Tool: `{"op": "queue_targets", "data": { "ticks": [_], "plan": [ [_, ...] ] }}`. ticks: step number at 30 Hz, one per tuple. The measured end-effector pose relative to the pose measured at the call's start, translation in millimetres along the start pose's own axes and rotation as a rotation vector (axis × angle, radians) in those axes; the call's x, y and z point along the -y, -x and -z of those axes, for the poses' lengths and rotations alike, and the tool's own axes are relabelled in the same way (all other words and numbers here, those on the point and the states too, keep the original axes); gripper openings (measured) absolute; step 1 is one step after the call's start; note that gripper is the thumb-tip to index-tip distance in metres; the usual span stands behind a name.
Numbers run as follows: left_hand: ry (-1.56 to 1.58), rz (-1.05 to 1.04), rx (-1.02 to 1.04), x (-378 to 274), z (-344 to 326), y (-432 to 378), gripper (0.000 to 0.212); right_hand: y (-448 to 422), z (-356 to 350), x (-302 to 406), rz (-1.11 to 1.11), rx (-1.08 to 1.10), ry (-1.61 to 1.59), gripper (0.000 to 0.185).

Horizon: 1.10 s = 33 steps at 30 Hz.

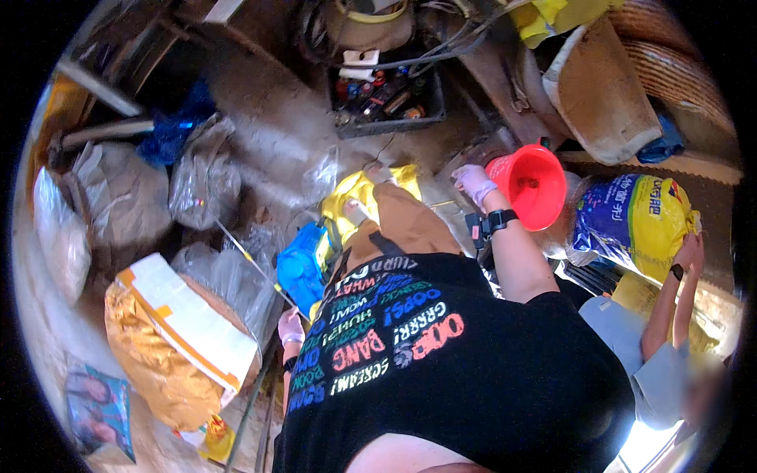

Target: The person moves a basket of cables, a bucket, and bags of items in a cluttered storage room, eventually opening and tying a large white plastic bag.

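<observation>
My left hand [291,326], in a pale thin glove, grips the near end of a thin light rod [250,258] with yellow bands, which reaches up and left over clear plastic bags. My right hand [476,184], gloved too, is raised beside a red plastic bucket [535,188]; its fingers are curled, but whether they hold anything is unclear. A blue bag [301,266] lies against my left side. Yellow plastic sheeting [405,177] is around my feet.
At the right, a co-worker's hands [691,257] hold the end of a yellow and blue plastic sack [630,222]. A black crate [390,125] of bottles and small items stands ahead. An orange sack [159,360] with a white board [186,325] on it is at the left.
</observation>
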<state>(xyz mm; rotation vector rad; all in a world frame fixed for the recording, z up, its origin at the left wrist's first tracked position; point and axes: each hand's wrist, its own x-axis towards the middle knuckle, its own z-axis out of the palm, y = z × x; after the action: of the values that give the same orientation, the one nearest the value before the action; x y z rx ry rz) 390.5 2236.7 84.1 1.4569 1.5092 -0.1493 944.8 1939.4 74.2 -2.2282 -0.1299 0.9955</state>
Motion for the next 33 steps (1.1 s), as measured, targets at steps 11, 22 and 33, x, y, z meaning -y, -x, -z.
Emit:
{"op": "queue_targets", "data": {
  "ticks": [11, 22, 33],
  "plan": [
    [0.210, 0.139, 0.065, -52, -16, -77, 0.023, -54, 50, -28, 0.073, 0.019, 0.206, 0.029],
    [-0.211, -0.054, -0.023, -171, -50, -54, 0.026, -75, 66, -94, 0.026, 0.111, -0.042, 0.013],
    [0.028, 0.033, -0.011, -108, -67, -40, 0.021, -178, 87, 25, 0.233, 0.220, 0.345, 0.019]
  ]
}}
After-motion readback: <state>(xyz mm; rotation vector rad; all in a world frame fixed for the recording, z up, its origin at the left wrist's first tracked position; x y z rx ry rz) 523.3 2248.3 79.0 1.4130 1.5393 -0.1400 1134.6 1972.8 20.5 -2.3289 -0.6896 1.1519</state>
